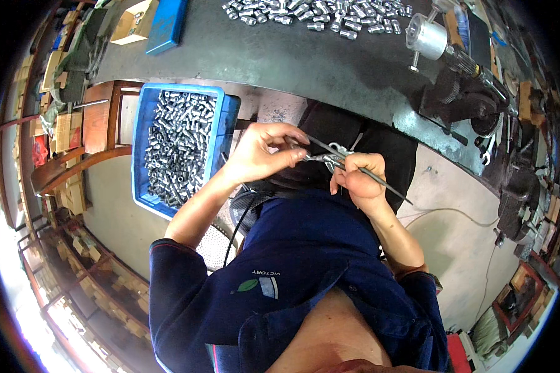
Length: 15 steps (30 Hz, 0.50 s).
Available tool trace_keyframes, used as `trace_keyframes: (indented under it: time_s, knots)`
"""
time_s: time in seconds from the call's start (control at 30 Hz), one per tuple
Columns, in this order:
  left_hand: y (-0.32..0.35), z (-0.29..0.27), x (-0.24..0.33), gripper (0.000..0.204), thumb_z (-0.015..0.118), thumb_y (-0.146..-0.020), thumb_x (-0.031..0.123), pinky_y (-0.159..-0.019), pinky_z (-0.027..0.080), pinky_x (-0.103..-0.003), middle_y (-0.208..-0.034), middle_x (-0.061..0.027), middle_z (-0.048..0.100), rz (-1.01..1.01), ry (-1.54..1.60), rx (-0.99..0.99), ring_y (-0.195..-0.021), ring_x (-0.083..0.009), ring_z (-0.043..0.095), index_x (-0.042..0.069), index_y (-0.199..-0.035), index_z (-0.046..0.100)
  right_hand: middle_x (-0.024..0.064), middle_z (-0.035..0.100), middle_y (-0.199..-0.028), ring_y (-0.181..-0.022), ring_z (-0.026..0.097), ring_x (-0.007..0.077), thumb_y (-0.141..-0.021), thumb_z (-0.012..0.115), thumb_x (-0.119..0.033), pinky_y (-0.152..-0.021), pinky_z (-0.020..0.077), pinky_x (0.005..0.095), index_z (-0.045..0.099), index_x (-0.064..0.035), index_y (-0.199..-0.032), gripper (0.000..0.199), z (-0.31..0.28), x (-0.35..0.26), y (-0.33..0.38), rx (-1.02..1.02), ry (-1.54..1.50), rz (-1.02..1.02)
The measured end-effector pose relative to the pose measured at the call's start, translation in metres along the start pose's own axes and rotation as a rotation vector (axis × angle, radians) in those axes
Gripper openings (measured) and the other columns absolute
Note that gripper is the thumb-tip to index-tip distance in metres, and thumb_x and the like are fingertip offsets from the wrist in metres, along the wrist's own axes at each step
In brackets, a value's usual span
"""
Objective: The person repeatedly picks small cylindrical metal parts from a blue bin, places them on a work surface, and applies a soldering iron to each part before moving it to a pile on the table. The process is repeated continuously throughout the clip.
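My right hand [362, 177] is closed round a slim dark grey rod [393, 191], shaped like a file, that tapers to a point at its lower right. Its other end reaches up to the fingertips of my left hand [269, 150]. That left hand is pinched, thumb against fingers, on a small shiny metal piece mostly covered by the fingertips. Between the two hands, more silver metal [320, 159] shows, partly hidden by the right fingers; whether it is one part or several I cannot tell. Both hands are above my dark-clad lap.
A blue bin [137, 149] full of small metal fittings [177, 149] stands left of my hands. Ahead, a dark workbench [261, 59] carries a loose pile of metal fittings [317, 13], a blue box [167, 26] and a clamping device [428, 37] at right. Shelves line the left.
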<state>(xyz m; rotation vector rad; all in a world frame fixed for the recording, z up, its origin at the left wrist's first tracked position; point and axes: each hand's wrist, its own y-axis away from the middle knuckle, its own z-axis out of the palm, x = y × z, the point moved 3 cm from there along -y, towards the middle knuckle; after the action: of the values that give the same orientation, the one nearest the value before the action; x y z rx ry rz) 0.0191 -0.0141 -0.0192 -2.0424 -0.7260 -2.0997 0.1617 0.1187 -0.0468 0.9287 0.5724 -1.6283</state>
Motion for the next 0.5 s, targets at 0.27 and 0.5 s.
trace_keyframes:
  time_s: [0.27, 0.5]
  knots:
    - [-0.005, 0.025, 0.023, 0.021, 0.068, -0.074, 0.004, -0.053, 0.044, -0.031, -0.074, -0.0104, 0.061, 0.419, -0.513, -0.076, -0.063, -0.0221, 0.06, 0.001, -0.094, 0.066, 0.0057, 0.045, -0.05, -0.043, 0.048, 0.0136, -0.065, 0.056, 0.001, -0.042, 0.0438, 0.0269, 0.033, -0.0056, -0.048, 0.029, -0.002, 0.003, -0.003, -0.004, -0.068, 0.052]
    - [-0.007, 0.015, 0.033, 0.019, 0.07, -0.071, 0.008, -0.052, 0.043, -0.031, -0.07, -0.008, 0.057, 0.497, -0.703, -0.116, -0.059, -0.0224, 0.057, 0.005, -0.09, 0.068, 0.0059, 0.046, -0.051, -0.043, 0.048, 0.014, -0.065, 0.054, 0.001, -0.043, 0.0442, 0.0271, 0.033, -0.0062, -0.048, 0.028, -0.001, 0.005, -0.004, -0.02, -0.082, 0.089]
